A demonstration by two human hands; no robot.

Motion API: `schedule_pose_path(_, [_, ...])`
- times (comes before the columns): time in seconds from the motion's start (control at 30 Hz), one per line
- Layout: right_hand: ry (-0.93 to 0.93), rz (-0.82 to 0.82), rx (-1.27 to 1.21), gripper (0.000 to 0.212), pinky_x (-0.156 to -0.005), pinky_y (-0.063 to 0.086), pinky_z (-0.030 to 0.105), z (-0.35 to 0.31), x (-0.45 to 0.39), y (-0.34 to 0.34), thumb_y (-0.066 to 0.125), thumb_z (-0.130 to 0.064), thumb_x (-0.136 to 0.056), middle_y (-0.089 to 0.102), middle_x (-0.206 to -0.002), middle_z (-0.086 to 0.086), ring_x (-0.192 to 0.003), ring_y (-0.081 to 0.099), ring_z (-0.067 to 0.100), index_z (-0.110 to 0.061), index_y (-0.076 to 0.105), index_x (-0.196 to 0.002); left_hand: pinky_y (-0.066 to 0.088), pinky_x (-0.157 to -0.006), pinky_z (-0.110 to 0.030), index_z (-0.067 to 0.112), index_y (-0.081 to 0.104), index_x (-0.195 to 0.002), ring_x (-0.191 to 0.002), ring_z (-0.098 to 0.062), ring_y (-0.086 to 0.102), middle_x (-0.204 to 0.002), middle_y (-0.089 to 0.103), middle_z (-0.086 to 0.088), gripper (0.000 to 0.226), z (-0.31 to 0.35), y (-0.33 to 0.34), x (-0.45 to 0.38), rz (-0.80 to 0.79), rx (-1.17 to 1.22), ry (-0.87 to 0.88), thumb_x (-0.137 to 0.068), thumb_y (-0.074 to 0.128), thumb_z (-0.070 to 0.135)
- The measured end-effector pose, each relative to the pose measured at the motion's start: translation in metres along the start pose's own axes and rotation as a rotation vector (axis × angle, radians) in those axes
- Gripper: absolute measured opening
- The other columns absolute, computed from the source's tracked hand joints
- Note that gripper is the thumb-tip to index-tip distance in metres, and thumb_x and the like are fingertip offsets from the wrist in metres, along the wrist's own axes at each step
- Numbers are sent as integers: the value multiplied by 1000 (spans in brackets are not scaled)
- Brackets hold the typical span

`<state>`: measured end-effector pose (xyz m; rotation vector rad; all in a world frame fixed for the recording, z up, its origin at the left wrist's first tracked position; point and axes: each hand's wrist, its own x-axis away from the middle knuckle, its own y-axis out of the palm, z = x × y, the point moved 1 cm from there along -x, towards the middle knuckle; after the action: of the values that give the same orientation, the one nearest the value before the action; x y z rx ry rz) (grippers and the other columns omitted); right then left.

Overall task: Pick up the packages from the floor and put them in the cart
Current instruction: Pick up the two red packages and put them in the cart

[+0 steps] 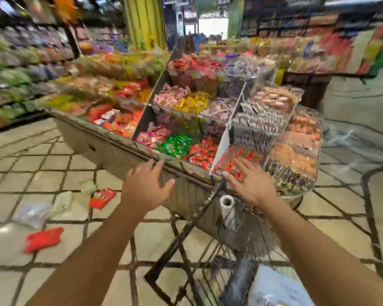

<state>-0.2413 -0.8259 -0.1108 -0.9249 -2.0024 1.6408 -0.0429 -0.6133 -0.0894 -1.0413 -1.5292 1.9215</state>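
No writing can be read anywhere in the view, since motion blur smears every print. The red packet (102, 198) on the floor just to the left of the left hand (146, 186) bears light markings too blurred to make out, and the wrappers in the display bin (111, 149) beyond both hands show only colour.

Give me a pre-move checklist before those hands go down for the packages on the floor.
1. Left hand free: ok, open and empty.
2. Right hand free: ok, open and empty.
3. Packages in view on the floor: ok, red package, clear bag, another red packet.
4. Cart within reach: ok, just below the hands.
5. Room in the cart basket: cannot tell, blurred.
6. View sharp: not ok, motion blur.
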Motion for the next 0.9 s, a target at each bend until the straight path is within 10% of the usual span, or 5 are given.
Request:
schedule_pose_path(0.4, [-429,56,-84,71,-111,42,47,-357,-4,-16,36,-73,-99,45,-161,1,-145,44,29,-33,40,-157,29,-120,-48,31,32,-160,-151,-29,32,-164,37,-5,85,-306,-146,135,86,-152,-472,-88,32,75])
schedule_pose_path(0.57, [-578,12,-85,84,-109,46,49,-449,-19,8,23,-83,-92,48,-157,6,-139,50,33,-32,36,-157,29,-119,-46,29,33,-159,-150,-27,34,-163,38,-5,97,-377,-173,168,114,-220,-591,-77,13,78])
schedule_pose_path(0.8, [-698,15,-28,123,-109,47,52,-543,-82,46,-11,-99,-66,35,-167,1,-149,39,29,-33,28,-163,21,-123,-47,31,26,-161,-154,-26,28,-166,33,-3,78,-475,-159,148,111,-282,-717,-95,37,71])
schedule_pose_path(0.9, [-724,-22,-44,96,-113,42,54,-579,-124,68,10,-89,-86,32,-168,0,-151,35,29,-35,24,-164,23,-122,-47,32,27,-161,-153,-27,29,-166,33,-5,77,-512,-143,122,88,-287,-764,-95,37,71])
